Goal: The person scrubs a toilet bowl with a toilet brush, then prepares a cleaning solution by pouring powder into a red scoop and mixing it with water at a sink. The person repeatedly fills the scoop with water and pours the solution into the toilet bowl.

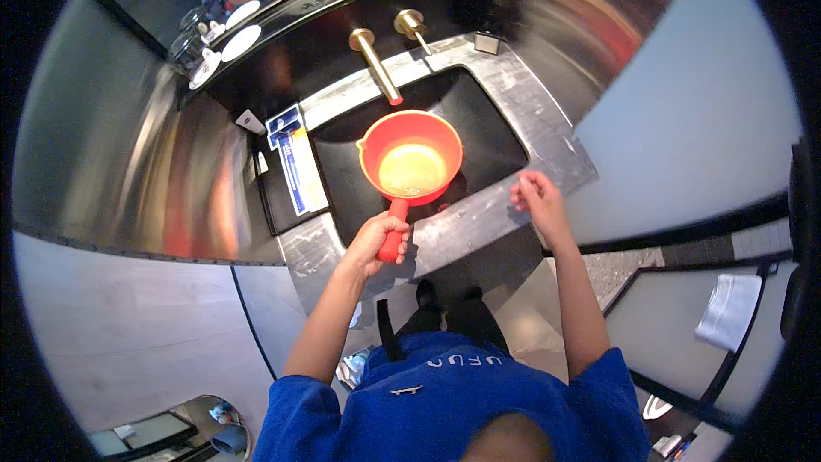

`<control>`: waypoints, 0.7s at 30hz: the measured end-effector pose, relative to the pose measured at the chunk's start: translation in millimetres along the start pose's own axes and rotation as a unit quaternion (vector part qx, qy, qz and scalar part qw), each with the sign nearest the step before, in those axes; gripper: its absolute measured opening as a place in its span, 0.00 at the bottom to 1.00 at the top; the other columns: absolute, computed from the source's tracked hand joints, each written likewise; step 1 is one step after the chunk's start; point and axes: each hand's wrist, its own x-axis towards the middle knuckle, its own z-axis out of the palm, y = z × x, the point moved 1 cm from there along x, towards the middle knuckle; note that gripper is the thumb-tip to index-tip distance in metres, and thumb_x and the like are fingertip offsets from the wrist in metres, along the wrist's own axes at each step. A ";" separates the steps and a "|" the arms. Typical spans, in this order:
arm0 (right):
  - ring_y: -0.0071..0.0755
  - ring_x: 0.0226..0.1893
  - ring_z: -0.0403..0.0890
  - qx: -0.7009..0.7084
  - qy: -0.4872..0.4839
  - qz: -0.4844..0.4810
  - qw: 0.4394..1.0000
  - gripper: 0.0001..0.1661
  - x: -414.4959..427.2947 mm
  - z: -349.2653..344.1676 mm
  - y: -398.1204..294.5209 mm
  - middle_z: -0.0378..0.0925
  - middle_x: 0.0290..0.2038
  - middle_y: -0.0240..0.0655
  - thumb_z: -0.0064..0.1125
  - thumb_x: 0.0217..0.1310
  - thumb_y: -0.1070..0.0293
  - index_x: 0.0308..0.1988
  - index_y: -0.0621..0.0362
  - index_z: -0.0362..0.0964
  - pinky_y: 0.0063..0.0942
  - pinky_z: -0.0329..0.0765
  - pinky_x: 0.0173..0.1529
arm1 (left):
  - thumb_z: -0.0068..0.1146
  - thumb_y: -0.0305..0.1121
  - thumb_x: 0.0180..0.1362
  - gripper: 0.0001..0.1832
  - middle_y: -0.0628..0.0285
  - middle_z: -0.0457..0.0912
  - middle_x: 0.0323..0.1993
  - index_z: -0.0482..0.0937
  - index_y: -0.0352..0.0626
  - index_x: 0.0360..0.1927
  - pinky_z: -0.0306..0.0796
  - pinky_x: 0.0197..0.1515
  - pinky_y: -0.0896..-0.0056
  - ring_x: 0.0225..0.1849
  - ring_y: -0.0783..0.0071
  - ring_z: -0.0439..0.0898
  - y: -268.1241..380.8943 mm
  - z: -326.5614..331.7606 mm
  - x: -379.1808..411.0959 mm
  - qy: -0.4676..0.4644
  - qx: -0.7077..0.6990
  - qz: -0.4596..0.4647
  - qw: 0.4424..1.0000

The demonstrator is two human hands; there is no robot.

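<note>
My left hand point(378, 242) grips the handle of a red plastic water dipper point(410, 147) with a small pouring lip. The dipper is over the black basin point(494, 125), its mouth turned up toward me. Light makes its inside bottom look yellow, and glints there look like liquid; how deep cannot be told. A brass wall spout point(378, 70) with a red tip ends just beyond the dipper's far rim; no stream from it is visible. My right hand point(540, 202) is near the right front of the grey marble counter point(462, 234), fingers loosely curled and apart, with nothing visible in them.
Left of the basin, a black tray point(282, 202) carries printed cards point(295, 167) and a white tube point(250, 122). A brass tap handle point(410, 25) juts from the back wall. A small framed block point(487, 43) stands at the back right corner. Metal panels flank both sides.
</note>
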 end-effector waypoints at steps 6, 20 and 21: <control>0.19 0.23 0.70 -0.071 -0.054 0.022 0.996 0.16 186.5 90.2 -26.2 0.71 0.27 0.29 0.45 0.64 0.57 0.44 0.59 0.66 0.20 0.70 0.27 | 0.51 0.28 0.49 0.10 0.63 0.70 0.20 0.63 0.44 0.34 0.67 0.14 0.73 0.16 0.75 0.70 27.3 -33.9 50.4 0.033 -0.084 0.005 0.996; 0.19 0.05 0.57 0.008 -0.043 0.037 0.998 0.17 340.4 171.3 -41.2 0.60 0.11 0.27 0.41 0.66 0.62 0.31 0.64 0.68 0.22 0.58 0.08 | 0.52 0.26 0.49 0.14 0.63 0.68 0.19 0.63 0.43 0.39 0.65 0.12 0.73 0.12 0.75 0.69 34.4 -49.3 82.7 0.058 -0.075 0.016 0.995; 0.19 0.05 0.55 -0.003 -0.043 0.046 0.998 0.19 340.3 172.3 -46.4 0.58 0.10 0.26 0.41 0.66 0.59 0.31 0.63 0.68 0.22 0.56 0.08 | 0.52 0.26 0.49 0.14 0.63 0.68 0.19 0.63 0.43 0.39 0.65 0.12 0.73 0.12 0.75 0.69 35.5 -49.2 83.7 0.058 -0.075 0.019 0.995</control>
